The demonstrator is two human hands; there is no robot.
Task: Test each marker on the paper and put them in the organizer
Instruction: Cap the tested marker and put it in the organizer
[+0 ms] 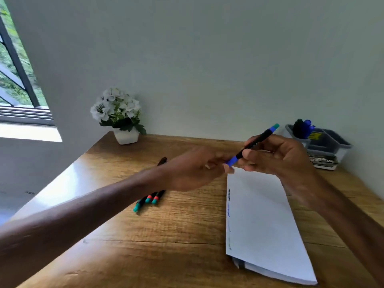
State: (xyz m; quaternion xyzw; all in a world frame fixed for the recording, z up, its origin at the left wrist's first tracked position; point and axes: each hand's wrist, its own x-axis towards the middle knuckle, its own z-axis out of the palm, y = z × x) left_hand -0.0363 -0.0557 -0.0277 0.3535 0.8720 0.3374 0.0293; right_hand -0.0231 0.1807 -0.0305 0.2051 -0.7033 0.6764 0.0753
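Wooden worktop (166, 235) against a pale wall (207, 48)
A window (16, 80) at the left (dark frame, greenery outside) throws daylight on the worktop's left edge.

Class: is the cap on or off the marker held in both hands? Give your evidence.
On: the blue cap butts against the black barrel of the marker, pinched by the left hand; no tip shows.

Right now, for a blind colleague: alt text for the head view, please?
The right hand holds a black marker above a white notepad while the left hand pinches its blue end. Three more markers lie on the wooden desk; a grey organizer stands far right.
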